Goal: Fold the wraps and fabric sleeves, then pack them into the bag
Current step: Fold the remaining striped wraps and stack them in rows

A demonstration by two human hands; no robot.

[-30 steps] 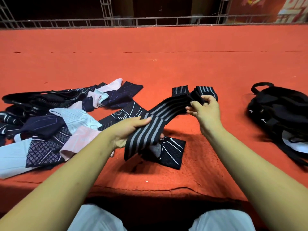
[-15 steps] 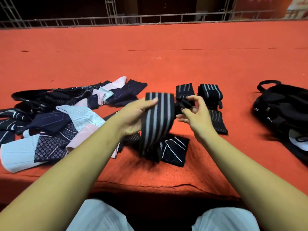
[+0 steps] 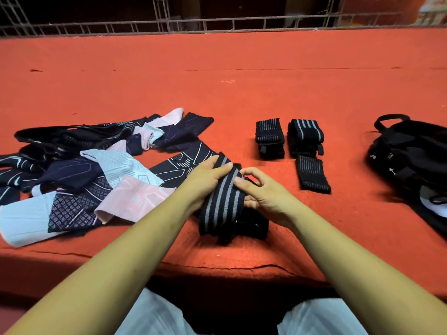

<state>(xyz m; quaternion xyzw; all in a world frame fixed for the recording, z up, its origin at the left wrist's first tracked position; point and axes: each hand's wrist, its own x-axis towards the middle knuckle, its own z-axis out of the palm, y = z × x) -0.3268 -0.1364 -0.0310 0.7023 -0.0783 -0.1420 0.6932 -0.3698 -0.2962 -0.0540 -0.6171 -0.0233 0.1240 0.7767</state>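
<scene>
Change: a second earlier the striped wrap (image 3: 219,206) was stretched long between the two hands; half a second earlier it stood upright between them. By this moment it had been brought down low, with both hands close together.
Meaning: judged from that, the fold of this wrap was well under way but not finished, and nothing had yet gone into the bag.
Left hand (image 3: 208,182): fingers laid over the wrap's upper end and curled round it, gripping it from the left.
Right hand (image 3: 264,198): fingers bent, pinching the wrap's top edge just beside the left fingertips.
Striped wrap: held between both hands, its lower end hanging onto a dark patterned piece (image 3: 256,226) that lay on the counter (image 3: 266,81) under the right hand.
Folded wraps: three, beyond the right hand; two side by side (image 3: 269,137) (image 3: 305,136), and a flatter one (image 3: 312,175) nearer the hand.
Wraps in hand: one.
Fabric sleeves (image 3: 92,175): a loose heap left of the left hand, in pale blue, pink and dark navy, too overlapped for a firm count.
Bag (image 3: 411,155): one, black, well to the right of the right hand; whether it stood open could not be told.
</scene>
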